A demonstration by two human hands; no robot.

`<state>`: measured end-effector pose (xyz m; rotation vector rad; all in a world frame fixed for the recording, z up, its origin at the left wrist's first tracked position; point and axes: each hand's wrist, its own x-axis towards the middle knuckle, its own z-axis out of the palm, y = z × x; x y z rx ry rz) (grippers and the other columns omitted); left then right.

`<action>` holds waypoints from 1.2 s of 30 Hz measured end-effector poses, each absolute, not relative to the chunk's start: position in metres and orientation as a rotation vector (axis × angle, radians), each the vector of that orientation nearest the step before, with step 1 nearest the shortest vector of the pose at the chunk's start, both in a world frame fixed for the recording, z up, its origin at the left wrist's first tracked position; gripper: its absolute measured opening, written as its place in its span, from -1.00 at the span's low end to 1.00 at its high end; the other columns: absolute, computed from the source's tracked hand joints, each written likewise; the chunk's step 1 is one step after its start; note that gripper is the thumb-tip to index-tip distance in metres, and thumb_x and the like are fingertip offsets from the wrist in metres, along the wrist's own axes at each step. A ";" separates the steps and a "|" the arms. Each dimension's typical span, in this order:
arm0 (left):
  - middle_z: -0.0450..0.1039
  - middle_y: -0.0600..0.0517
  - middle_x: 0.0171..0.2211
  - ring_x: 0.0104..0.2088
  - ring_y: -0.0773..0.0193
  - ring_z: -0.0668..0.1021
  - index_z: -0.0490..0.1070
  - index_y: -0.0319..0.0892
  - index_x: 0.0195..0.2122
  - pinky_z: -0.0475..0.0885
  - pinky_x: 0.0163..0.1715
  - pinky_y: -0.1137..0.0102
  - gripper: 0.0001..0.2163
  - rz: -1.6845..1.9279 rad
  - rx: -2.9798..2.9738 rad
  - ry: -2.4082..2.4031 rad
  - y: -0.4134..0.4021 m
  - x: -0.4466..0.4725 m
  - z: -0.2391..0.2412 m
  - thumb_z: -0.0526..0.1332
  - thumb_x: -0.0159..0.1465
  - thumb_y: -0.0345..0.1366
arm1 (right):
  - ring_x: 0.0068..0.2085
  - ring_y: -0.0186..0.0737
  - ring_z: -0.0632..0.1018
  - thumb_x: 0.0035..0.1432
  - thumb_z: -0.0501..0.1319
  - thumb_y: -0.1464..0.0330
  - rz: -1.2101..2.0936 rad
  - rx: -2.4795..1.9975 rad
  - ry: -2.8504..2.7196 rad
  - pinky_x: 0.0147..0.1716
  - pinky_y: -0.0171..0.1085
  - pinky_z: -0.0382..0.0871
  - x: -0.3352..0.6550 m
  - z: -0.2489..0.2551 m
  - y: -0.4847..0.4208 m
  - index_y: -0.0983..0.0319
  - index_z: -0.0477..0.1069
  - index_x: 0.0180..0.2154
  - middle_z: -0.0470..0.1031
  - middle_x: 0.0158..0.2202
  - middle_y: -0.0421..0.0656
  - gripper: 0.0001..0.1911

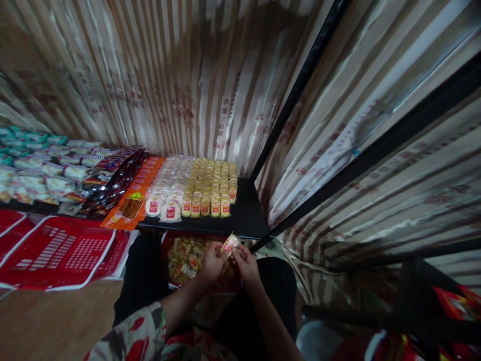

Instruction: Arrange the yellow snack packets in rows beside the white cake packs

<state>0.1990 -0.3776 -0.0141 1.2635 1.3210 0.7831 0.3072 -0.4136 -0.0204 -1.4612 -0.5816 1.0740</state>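
A small wrapped snack pack (230, 243) with a red and white label is pinched between my two hands. My left hand (213, 261) grips its left side with closed fingers, and my right hand (246, 264) holds its right edge. Both are above a red basket (240, 287) between my knees, which holds many similar yellow packs (184, 255). Just beyond, rows of upright yellow packs (206, 203) stand on a black shelf (248, 213). White round wrapped packs (171, 209) line up to their left.
Left along the shelf lie an orange packet (128, 203), dark packets (108, 180), white packs (48, 173) and green packs (22, 135). Red shopping baskets (67, 250) are below. Black posts (296, 95) and a striped curtain (169, 75) bound the back and right. Red packets (456, 303) appear at lower right.
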 end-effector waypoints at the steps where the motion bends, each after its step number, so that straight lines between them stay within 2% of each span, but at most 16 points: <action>1: 0.42 0.06 -0.45 -0.43 0.38 0.45 0.32 -0.21 -0.37 0.34 -0.37 0.49 -0.92 0.789 1.267 1.330 -0.377 0.202 -0.012 0.18 0.09 -0.39 | -0.46 -0.22 0.53 -0.29 0.36 0.07 1.056 -1.459 -0.615 -0.43 -0.29 0.41 0.308 -0.020 -0.413 0.23 0.40 -0.31 0.52 -0.50 -0.19 -0.50; 5: 0.43 0.06 -0.40 -0.37 0.37 0.47 0.29 -0.19 -0.35 0.37 -0.28 0.46 -0.92 0.802 1.302 1.325 -0.371 0.215 -0.007 0.17 0.12 -0.36 | -0.32 -0.16 0.58 -0.11 0.25 0.09 0.959 -1.518 -0.751 -0.28 -0.23 0.46 0.313 -0.017 -0.410 0.24 0.38 -0.17 0.57 -0.36 -0.13 -0.52; 9: 0.43 0.02 -0.33 -0.29 0.34 0.48 0.33 -0.19 -0.33 0.39 -0.21 0.44 -0.93 0.807 1.364 1.325 -0.361 0.224 0.000 0.11 0.17 -0.38 | -0.27 -0.16 0.58 0.00 0.13 0.08 0.852 -1.648 -0.860 -0.25 -0.24 0.47 0.324 -0.008 -0.400 0.26 0.33 -0.04 0.56 -0.28 -0.09 -0.46; 12: 0.39 -0.01 -0.23 -0.19 0.32 0.46 0.40 -0.15 -0.27 0.35 -0.08 0.42 -0.81 0.780 1.493 1.407 -0.352 0.230 0.012 0.06 0.15 -0.47 | -0.26 -0.14 0.58 0.00 0.12 0.07 0.796 -1.676 -0.883 -0.24 -0.23 0.47 0.336 -0.003 -0.387 0.28 0.33 -0.01 0.55 -0.27 -0.07 -0.43; 15: 0.37 -0.03 -0.18 -0.15 0.30 0.46 0.42 -0.13 -0.19 0.33 -0.02 0.42 -0.71 0.736 1.556 1.450 -0.341 0.240 0.023 0.03 0.13 -0.51 | -0.26 -0.14 0.58 0.00 0.13 0.08 0.756 -1.655 -0.902 -0.24 -0.22 0.47 0.351 0.001 -0.369 0.28 0.33 0.00 0.55 -0.26 -0.07 -0.42; 21: 0.33 -0.11 0.02 0.03 0.26 0.40 0.27 -0.22 0.01 0.27 0.09 0.36 -0.66 0.921 1.520 1.360 -0.323 0.267 0.031 -0.01 0.20 -0.43 | -0.24 -0.13 0.56 0.02 0.11 0.13 0.600 -1.702 -0.977 -0.22 -0.19 0.45 0.373 0.017 -0.328 0.33 0.35 0.00 0.54 -0.24 -0.02 -0.44; 24: 0.31 -0.10 0.07 0.01 0.27 0.42 0.25 -0.20 0.03 0.28 0.10 0.33 -0.66 0.927 1.476 1.290 -0.316 0.274 0.028 0.00 0.22 -0.38 | -0.26 -0.15 0.55 0.03 0.09 0.16 0.535 -1.735 -1.034 -0.21 -0.19 0.44 0.379 0.021 -0.308 0.34 0.36 -0.01 0.53 -0.23 -0.02 -0.46; 29: 0.26 -0.07 0.14 0.15 0.27 0.31 0.28 -0.20 0.04 0.13 0.22 0.27 -0.66 0.926 1.455 1.243 -0.309 0.275 0.014 -0.04 0.25 -0.32 | -0.26 -0.18 0.53 0.05 0.05 0.22 0.472 -1.790 -1.120 -0.19 -0.21 0.42 0.386 0.007 -0.282 0.31 0.38 -0.03 0.50 -0.18 -0.02 -0.52; 36: 0.32 -0.09 0.11 0.15 0.23 0.32 0.33 -0.20 0.01 0.14 0.22 0.22 -0.65 1.005 1.601 1.170 -0.302 0.266 -0.009 -0.05 0.27 -0.26 | -0.24 -0.19 0.52 0.08 0.03 0.24 0.455 -1.780 -1.195 -0.20 -0.23 0.43 0.383 -0.011 -0.259 0.31 0.37 -0.02 0.47 -0.16 -0.01 -0.53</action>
